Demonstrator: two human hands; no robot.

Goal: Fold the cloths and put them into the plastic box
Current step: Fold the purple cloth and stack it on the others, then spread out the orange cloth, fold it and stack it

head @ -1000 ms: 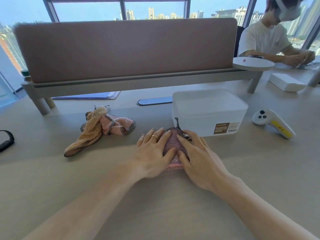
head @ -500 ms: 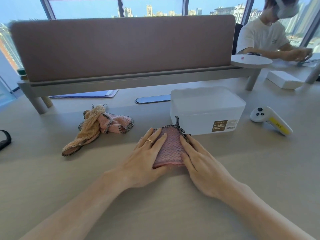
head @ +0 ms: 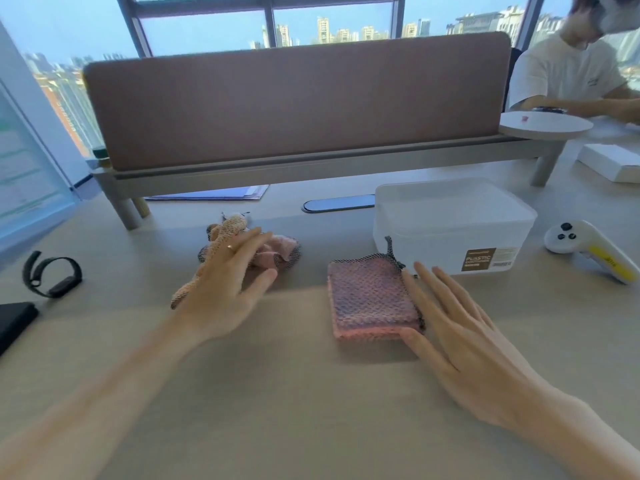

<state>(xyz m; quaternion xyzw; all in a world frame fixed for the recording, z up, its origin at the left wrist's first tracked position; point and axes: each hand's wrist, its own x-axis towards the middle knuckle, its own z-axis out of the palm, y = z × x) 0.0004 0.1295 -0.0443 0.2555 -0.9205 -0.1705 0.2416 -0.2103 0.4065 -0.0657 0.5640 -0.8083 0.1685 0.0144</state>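
Note:
A folded pink cloth (head: 370, 299) with dark edging lies flat on the table, just in front of the white plastic box (head: 446, 220), which has its lid on. My right hand (head: 460, 323) rests open against the cloth's right edge, fingers spread. My left hand (head: 228, 282) hovers open, fingers apart, over a crumpled pile to the left: a tan cloth (head: 225, 233) and a second pink cloth (head: 280, 252). The left hand hides part of that pile.
A white and yellow controller (head: 588, 251) lies right of the box. A black strap (head: 52, 275) and a dark flat object (head: 14, 322) sit at the far left. A brown divider (head: 294, 102) stands behind; another person sits at the back right.
My left hand has left the folded pink cloth and moved left over the crumpled pile. My right hand has slid to the cloth's right edge. The view has shifted left.

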